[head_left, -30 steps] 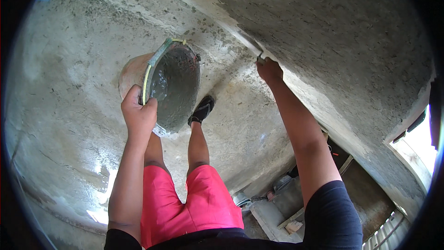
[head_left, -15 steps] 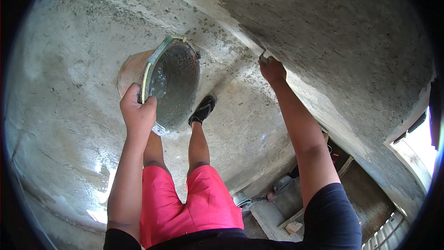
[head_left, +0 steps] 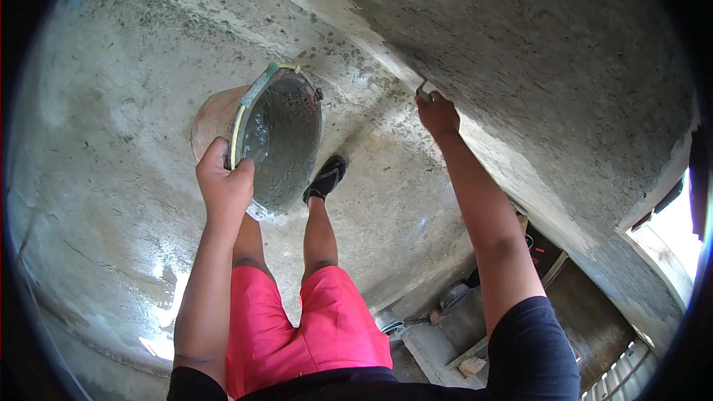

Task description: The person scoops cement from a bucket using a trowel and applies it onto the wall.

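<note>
Cement floor (head_left: 119, 148) meets wall (head_left: 542, 52) at its right edge. Bucket (head_left: 212, 120) tilts just beyond left hand (head_left: 225, 184), clamped on its handle (head_left: 257, 89); right hand (head_left: 438, 113) closed around trowel-like tool (head_left: 423, 93) beside wall.

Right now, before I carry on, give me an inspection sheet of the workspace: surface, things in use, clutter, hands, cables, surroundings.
Surface: grey concrete floor, uneven, with dark spatter near the wall.
Things in use: tilted bucket with wet grey mix inside; small hand tool at the wall, contact unclear.
Clutter: assorted items and a pale block, lower right.
Hands: left hand grips the bucket's handle; right hand grips the tool.
Cables: thin pale loop right of centre, too small to identify.
Surroundings: rough dark-grey wall, bright opening far right, ridged sheet lower right.
</note>
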`<action>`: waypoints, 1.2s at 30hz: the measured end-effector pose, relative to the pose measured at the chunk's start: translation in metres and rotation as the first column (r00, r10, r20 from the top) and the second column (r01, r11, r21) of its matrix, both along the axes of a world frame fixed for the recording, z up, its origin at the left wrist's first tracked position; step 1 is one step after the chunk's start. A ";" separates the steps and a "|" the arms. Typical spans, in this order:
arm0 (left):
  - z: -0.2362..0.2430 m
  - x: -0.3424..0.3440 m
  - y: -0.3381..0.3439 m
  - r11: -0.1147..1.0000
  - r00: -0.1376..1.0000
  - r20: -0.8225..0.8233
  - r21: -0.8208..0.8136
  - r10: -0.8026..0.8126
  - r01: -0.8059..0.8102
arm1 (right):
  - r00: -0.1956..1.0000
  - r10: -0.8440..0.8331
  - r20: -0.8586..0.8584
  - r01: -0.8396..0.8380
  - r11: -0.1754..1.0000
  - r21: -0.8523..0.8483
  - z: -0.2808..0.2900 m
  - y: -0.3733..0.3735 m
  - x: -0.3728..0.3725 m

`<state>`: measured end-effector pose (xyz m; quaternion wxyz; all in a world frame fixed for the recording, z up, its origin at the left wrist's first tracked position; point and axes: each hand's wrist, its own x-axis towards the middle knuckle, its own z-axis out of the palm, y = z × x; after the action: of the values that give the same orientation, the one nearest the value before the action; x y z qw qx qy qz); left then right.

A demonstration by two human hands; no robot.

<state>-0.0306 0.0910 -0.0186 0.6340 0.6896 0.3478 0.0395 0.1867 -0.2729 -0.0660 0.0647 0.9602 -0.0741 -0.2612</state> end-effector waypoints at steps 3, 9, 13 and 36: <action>0.006 -0.002 0.003 1.000 1.000 0.006 0.006 -0.006 0.006 | 0.994 -0.003 0.107 0.000 1.000 0.032 0.000 0.001 0.015; 0.040 -0.003 0.002 1.000 1.000 -0.001 -0.007 -0.001 0.001 | 0.976 -0.174 0.128 0.148 0.971 0.189 0.014 -0.029 -0.080; 0.093 0.005 0.008 0.997 0.998 0.012 0.060 -0.055 0.054 | 0.938 -0.339 0.070 0.239 0.781 0.577 0.054 -0.077 -0.156; 0.408 0.029 0.003 0.837 0.860 0.256 0.463 -0.441 0.291 | 0.673 0.501 0.544 -0.726 0.588 0.356 0.369 0.064 -0.171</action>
<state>-0.0013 0.0938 0.3891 0.5226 0.8423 0.0717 0.1103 0.0156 -0.2089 0.3028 -0.1400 0.9305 0.3365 -0.0359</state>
